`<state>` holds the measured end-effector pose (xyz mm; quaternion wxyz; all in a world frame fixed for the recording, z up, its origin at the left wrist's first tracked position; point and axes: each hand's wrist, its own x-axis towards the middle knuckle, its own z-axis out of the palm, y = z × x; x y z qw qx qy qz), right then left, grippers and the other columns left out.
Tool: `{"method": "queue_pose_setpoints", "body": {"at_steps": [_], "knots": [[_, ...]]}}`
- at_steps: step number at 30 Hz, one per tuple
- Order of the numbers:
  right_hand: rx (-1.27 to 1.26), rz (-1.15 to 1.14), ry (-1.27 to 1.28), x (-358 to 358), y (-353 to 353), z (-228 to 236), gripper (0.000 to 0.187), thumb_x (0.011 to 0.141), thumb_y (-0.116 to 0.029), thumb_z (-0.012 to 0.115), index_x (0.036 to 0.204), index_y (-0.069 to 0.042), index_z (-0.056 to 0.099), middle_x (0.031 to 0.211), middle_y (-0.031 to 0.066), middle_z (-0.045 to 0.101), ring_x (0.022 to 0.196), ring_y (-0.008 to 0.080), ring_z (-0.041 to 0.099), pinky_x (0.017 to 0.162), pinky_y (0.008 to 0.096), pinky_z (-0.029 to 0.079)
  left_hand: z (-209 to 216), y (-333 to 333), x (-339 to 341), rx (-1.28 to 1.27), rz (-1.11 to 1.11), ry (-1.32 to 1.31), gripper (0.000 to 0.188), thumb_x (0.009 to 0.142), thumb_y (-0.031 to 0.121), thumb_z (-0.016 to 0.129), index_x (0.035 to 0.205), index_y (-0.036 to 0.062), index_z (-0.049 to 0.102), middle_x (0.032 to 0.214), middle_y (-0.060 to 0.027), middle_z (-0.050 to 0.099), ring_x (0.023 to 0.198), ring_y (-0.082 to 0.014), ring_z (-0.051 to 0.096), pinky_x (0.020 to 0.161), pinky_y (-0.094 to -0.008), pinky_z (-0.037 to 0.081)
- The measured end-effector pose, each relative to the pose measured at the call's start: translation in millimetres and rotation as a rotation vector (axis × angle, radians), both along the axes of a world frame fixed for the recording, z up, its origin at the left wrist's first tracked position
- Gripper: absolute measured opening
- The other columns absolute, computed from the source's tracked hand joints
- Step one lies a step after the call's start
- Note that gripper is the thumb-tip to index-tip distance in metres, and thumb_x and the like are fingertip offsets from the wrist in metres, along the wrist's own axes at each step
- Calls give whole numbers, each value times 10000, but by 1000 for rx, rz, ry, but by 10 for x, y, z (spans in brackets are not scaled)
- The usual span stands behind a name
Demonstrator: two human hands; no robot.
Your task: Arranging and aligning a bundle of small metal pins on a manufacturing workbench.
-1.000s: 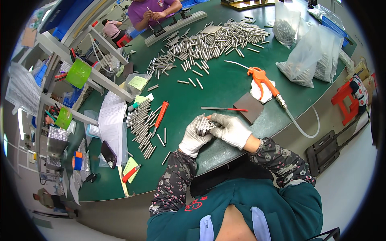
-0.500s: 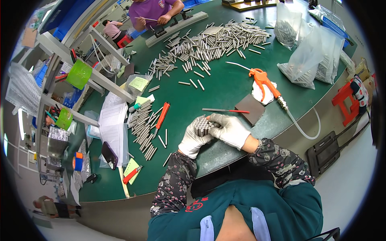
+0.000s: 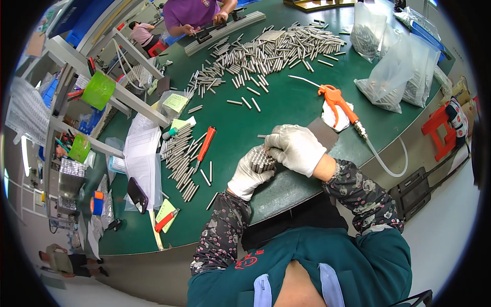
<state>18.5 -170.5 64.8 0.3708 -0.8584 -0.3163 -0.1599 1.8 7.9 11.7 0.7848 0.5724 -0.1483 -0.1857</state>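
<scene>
My left hand (image 3: 247, 176), in a white glove, is closed around a bundle of short metal pins (image 3: 262, 162), their round ends facing up. Just above the bundle's far right side is my gloved right hand (image 3: 295, 148), its fingers curled together. Whatever the right fingertips hold, if anything, is hidden. Behind that hand lies a slim file (image 3: 261, 136); only its grey tip shows. A dark square pad (image 3: 324, 134) sits beyond the right wrist. Left of my left hand, more metal pins (image 3: 179, 158) lie in a rough row beside an orange utility knife (image 3: 205, 148).
A large pile of pins (image 3: 276, 53) spreads over the far green table (image 3: 286, 107). An orange air gun (image 3: 335, 105) with a hose lies to the right, near bags of pins (image 3: 386, 84). Papers (image 3: 140, 163) and a phone (image 3: 137, 195) are left. A person in purple (image 3: 189, 15) works opposite.
My right hand has risen and shifted slightly right, its fingers now curled above the bundle and covering most of the file. My left hand still holds the bundle.
</scene>
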Motion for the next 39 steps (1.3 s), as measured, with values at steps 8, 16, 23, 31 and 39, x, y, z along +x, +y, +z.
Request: {"method": "queue_pose_setpoints", "body": {"at_steps": [8, 16, 23, 31, 39], "knots": [[-266, 82, -76, 68, 15, 67, 118, 712, -153, 619, 817, -101, 606, 778, 72, 572, 779, 273, 569, 688, 380, 444, -1, -3, -11, 121, 1, -49, 559, 648, -131, 631, 1158, 34, 474, 1043, -13, 566, 964, -98, 548, 859, -256, 453], [-494, -20, -336, -20, 53, 58, 116, 750, -134, 531, 841, -80, 578, 766, 62, 564, 748, 230, 565, 644, 346, 438, 4, -41, -16, 151, 54, -86, 550, 648, -121, 641, 1149, 32, 475, 1011, -6, 579, 949, -101, 557, 854, -258, 456], [-296, 9, -203, 32, -75, 167, 113, 736, -149, 574, 836, -98, 589, 764, 74, 555, 744, 262, 555, 642, 364, 442, -50, 8, -20, 136, 21, -38, 597, 643, -120, 648, 1188, 34, 460, 1039, -8, 571, 958, -94, 556, 868, -254, 451], [-420, 79, -167, 14, 9, 76, 133, 729, -142, 557, 841, -78, 589, 781, 83, 568, 768, 259, 570, 657, 366, 443, -29, -26, -7, 205, 56, -74, 593, 638, -108, 661, 1178, 45, 468, 1039, -4, 571, 962, -94, 552, 865, -254, 453], [-575, -31, -302, -73, 56, 109, 121, 750, -159, 505, 822, -91, 575, 776, 59, 563, 751, 199, 561, 658, 323, 429, -68, -38, 2, 168, 70, -118, 612, 644, -111, 662, 1198, 49, 458, 1065, -12, 568, 983, -97, 547, 874, -261, 452]]}}
